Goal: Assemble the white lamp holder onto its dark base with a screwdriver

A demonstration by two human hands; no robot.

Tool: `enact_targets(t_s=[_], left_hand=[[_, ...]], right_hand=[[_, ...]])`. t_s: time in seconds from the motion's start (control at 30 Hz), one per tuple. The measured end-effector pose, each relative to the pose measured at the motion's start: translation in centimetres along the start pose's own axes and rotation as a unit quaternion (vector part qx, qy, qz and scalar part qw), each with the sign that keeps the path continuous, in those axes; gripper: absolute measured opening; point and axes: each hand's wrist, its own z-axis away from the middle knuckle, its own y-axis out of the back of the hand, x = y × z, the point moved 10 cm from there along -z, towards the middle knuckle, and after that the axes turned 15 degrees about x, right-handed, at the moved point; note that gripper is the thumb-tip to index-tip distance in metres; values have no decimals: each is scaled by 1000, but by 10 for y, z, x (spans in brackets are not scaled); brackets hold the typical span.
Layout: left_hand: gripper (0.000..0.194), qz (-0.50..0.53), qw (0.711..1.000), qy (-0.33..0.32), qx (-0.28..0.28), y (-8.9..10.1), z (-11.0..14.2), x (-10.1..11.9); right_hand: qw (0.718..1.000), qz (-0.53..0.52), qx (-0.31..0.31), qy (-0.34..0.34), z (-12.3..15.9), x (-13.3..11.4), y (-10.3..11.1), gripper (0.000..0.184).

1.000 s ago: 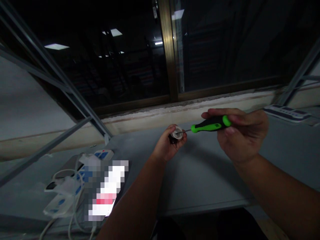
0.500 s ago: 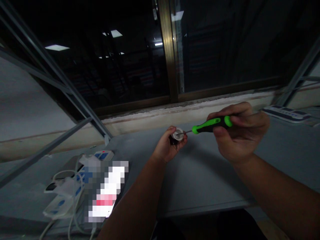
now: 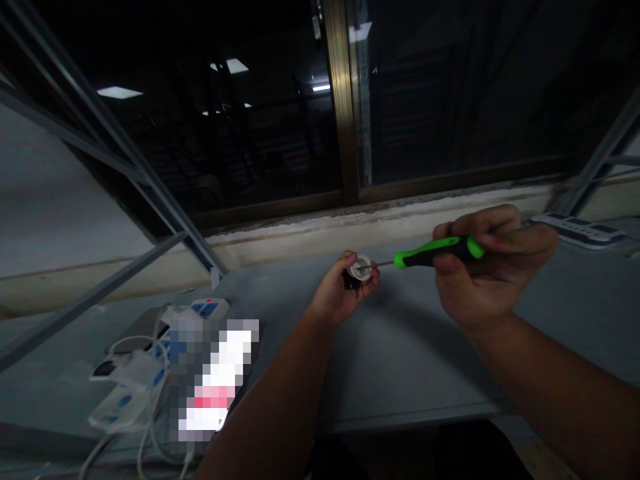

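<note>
Round white fitting (image 3: 359,270) gripped in left hand (image 3: 344,288), fingers curled closely around its dark back, held over grey tabletop (image 3: 400,373) toward far edge. Screwdriver (image 3: 439,252) with green-and-black handle in right hand (image 3: 495,267), narrow fingers-and-thumb grip; metal tip touching fitting's white face. White power strip (image 3: 120,405) near left edge; another power strip (image 3: 580,230) at far right corner.
</note>
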Motion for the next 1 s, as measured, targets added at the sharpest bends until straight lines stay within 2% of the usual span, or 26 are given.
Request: enact_targets(t_s=[0.07,0.13,0.27,0.33,0.43,0.5,0.57,0.67,0.77,0.9,1.0], left_hand=[[19,3,1000,0,0,-1,0,0],[18,7,1000,2,2,-1,0,0],[17,9,1000,3,5,-1,0,0],[16,8,1000,5,2,-1,0,-1],[16,3,1000,8,-8,-2,0,-3],[16,0,1000,8,-17,-2,-1,-3],[15,1,1000,9,-21,-3,-2,-3],[15,3,1000,8,-13,-2,-2,-3],[15,2,1000,4,-8,-2,-1,-2],[19,-6,1000,7,-9,-3,2,-4],[19,-13,1000,9,-10,-3,3,-5]], right_hand=[[999,-31,9,-22,0,4,1,43],[996,-69,-10,-46,2,6,-4,34],[992,-71,-63,-82,9,6,-14,34],[996,-32,-46,-71,8,5,-11,36],[999,32,24,-26,4,0,1,41],[997,45,56,-32,2,3,7,38],[996,21,59,-61,2,9,6,28],[996,-20,27,-82,4,11,0,18],[998,2,-4,-56,6,7,-4,36],[995,85,54,13,3,1,10,42],[997,28,72,-12,2,6,13,32]])
